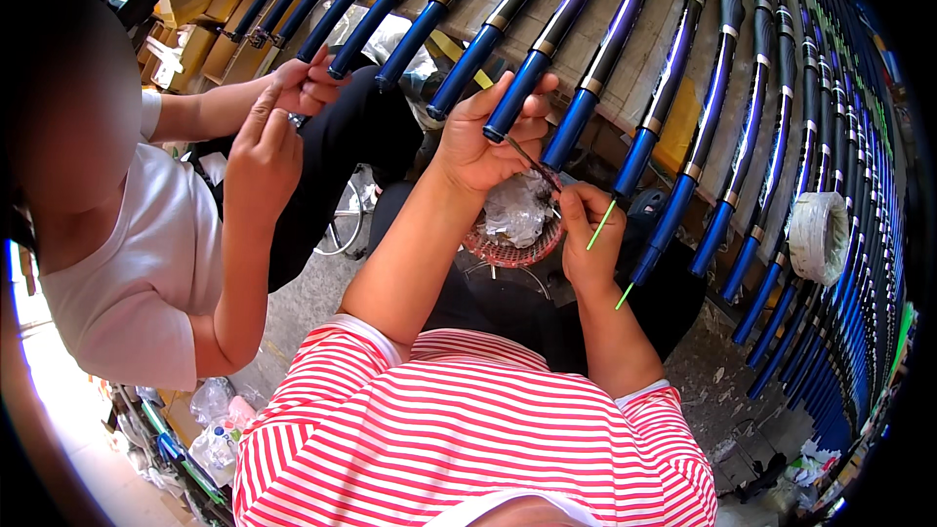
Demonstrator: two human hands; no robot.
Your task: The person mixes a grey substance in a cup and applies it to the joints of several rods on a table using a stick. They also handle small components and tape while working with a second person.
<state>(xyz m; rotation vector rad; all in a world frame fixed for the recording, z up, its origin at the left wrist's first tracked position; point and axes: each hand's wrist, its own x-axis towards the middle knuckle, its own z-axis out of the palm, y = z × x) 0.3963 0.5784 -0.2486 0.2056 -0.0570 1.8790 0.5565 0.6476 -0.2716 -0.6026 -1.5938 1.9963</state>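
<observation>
My left hand (470, 148) is closed around the blue butt end of a fishing rod (520, 90), whose dark shaft runs up onto the bench. In my right hand (591, 246), the thumb and fingers pinch a thin dark stick (528, 158). The stick's upper end meets the lower end of that rod; I cannot tell whether it goes inside. A second blue-ended fishing rod (572, 127) lies just right of my left hand. Near my right hand, a thin bright green strip (601, 224) crosses the fingers, and another green strip (625, 296) sticks out below a rod end.
Many similar rods (673, 59) lie side by side across the wooden bench (625, 15), blue ends overhanging its edge. A roll of whitish tape (818, 237) rests on them at right. A red basket (512, 254) holding clear plastic stands below my hands. At left sits a co-worker (127, 263), hands (268, 141) raised near rod ends.
</observation>
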